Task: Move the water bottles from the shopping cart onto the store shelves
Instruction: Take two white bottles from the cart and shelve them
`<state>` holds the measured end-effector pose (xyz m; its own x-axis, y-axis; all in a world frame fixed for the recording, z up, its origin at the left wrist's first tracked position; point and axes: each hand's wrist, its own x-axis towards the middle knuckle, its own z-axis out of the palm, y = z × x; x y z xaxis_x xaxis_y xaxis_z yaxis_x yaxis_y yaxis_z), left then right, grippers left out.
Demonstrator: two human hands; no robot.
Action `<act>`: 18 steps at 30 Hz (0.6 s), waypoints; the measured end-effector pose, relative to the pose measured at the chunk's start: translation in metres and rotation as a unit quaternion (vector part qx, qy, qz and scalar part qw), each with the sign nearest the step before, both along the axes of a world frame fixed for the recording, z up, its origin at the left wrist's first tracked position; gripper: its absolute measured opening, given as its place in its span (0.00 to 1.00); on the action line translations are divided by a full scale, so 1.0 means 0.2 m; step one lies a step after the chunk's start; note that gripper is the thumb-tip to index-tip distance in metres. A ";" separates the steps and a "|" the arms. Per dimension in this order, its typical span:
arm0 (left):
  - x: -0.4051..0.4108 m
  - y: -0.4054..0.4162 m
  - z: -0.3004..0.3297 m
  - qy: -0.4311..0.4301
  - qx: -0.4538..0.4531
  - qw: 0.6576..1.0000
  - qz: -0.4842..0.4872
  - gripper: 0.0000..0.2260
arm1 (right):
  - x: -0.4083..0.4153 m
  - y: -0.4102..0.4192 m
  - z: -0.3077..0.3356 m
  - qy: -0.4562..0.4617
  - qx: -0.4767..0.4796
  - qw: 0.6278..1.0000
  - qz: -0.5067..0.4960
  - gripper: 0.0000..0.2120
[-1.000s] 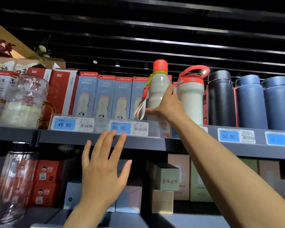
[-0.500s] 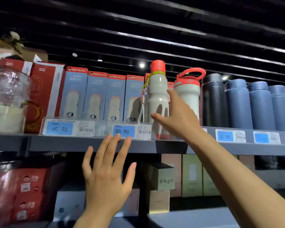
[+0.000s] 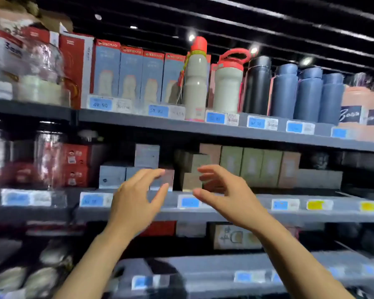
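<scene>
Both hands, left [image 3: 132, 205] and right [image 3: 231, 196], empty; bottle [image 3: 195, 80] shelved

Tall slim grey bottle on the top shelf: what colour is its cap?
Red-orange cap, above a yellow-green collar, clearest in the head view.

Grey bottle [image 3: 195, 83] with red cap and green collar; grey tumbler [image 3: 228, 91] — red lid; black flask [image 3: 257, 87]; navy flasks [image 3: 307, 93]; blue boxes [image 3: 130, 76] — red tops; grey shelf [image 3: 225, 130].
</scene>
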<state>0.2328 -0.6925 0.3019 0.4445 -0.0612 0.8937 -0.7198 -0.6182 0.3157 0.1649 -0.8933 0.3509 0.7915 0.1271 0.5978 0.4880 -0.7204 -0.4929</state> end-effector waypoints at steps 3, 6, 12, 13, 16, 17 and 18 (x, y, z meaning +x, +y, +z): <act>-0.33 0.04 -0.28 0.093 0.006 0.995 -0.030 0.19 | -0.22 -0.01 -0.32 0.075 0.069 0.994 0.044 0.11; -0.72 0.10 -0.59 0.203 -0.040 0.977 -0.052 0.08 | -0.47 0.03 -0.66 0.170 0.162 0.969 0.078 0.07; -1.42 0.36 -1.18 0.449 -0.133 0.884 0.000 0.06 | -0.92 0.24 -1.26 0.372 0.184 0.903 0.112 0.05; -1.54 0.43 -1.26 0.476 -0.131 0.870 0.025 0.05 | -0.98 0.28 -1.36 0.410 0.163 0.890 0.118 0.04; -1.86 0.59 -1.42 0.538 -0.171 0.820 0.090 0.08 | -1.15 0.38 -1.60 0.542 0.095 0.824 0.138 0.09; -1.95 0.64 -1.47 0.537 -0.198 0.812 0.115 0.10 | -1.19 0.42 -1.65 0.575 0.085 0.801 0.143 0.09; -2.02 0.69 -1.50 0.535 -0.220 0.805 0.136 0.11 | -1.23 0.47 -1.70 0.593 0.080 0.788 0.144 0.08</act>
<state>-0.1711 -0.5549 0.0023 0.9172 0.3857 -0.0999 0.2517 -0.3665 0.8957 -0.0804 -0.8000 0.0106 0.7579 0.4026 -0.5134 -0.2513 -0.5461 -0.7992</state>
